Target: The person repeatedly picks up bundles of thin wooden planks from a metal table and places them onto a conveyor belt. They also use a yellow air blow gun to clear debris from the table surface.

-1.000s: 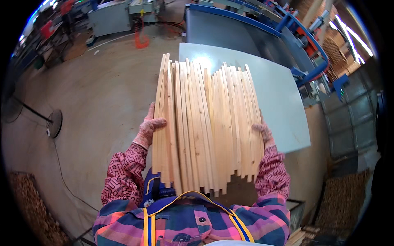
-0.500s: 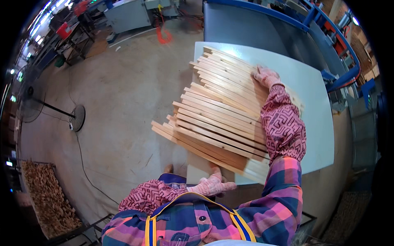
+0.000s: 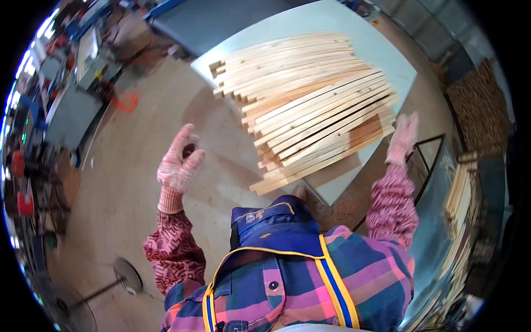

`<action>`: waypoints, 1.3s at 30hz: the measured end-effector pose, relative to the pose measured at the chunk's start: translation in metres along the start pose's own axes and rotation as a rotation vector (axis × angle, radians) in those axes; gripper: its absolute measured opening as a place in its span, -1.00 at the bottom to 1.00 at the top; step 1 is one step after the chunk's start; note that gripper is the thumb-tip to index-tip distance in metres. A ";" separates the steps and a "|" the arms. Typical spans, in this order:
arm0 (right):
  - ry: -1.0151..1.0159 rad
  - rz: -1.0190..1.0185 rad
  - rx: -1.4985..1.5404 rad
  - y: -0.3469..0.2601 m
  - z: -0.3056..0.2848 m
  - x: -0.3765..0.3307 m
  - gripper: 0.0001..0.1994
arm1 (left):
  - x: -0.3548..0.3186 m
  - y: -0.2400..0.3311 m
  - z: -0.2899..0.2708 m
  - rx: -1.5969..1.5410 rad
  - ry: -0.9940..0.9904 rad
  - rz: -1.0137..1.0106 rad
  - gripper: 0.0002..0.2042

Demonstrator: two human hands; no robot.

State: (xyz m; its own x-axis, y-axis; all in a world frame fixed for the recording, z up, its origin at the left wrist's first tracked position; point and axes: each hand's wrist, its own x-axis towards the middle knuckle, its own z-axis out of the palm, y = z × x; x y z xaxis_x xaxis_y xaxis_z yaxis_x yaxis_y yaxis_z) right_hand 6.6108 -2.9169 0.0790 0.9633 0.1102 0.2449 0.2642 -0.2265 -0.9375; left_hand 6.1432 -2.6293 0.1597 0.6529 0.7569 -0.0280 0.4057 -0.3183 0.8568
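Many pale wooden strips (image 3: 321,94) lie side by side in a wide layer on a white tabletop (image 3: 387,52). Their left ends are uneven, and a few nearest me jut out past the table edge. My left hand (image 3: 180,163), in a pinkish knit glove, is raised over the floor left of the strips. Its thumb and fingers are spread, with nothing in them. Close to the right ends of the nearest strips is my gloved right hand (image 3: 404,138), fingers stretched out and holding nothing; whether it touches the wood I cannot tell.
A grey machine bed (image 3: 204,25) adjoins the table's far side. To my right are a black metal frame (image 3: 430,166), a bundle of strips (image 3: 459,191) and stacked wood (image 3: 480,108). A fan's round base (image 3: 128,275) stands at lower left.
My view has turned to the right. My right hand has left the top of the strips and come toward their near right ends. My left hand has swung up and out to the left.
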 end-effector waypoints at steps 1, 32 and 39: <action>0.053 0.052 0.177 0.013 -0.001 -0.035 -0.42 | 0.028 0.003 -0.012 0.255 0.005 0.072 -0.21; 0.132 0.300 0.341 -0.120 0.432 -0.053 -0.33 | 0.573 -0.066 -0.163 0.872 -0.410 0.022 -0.17; 0.110 0.098 -0.185 -0.136 0.682 -0.011 -0.26 | 0.734 -0.134 -0.286 1.089 -0.297 0.412 -0.30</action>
State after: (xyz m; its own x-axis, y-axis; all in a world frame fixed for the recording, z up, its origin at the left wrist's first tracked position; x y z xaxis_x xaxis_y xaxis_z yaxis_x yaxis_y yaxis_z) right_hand 6.5319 -2.2271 0.0352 0.9816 -0.0246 0.1895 0.1635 -0.4052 -0.8995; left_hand 6.3854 -1.8680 0.1719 0.9244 0.3694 -0.0949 0.3659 -0.9292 -0.0518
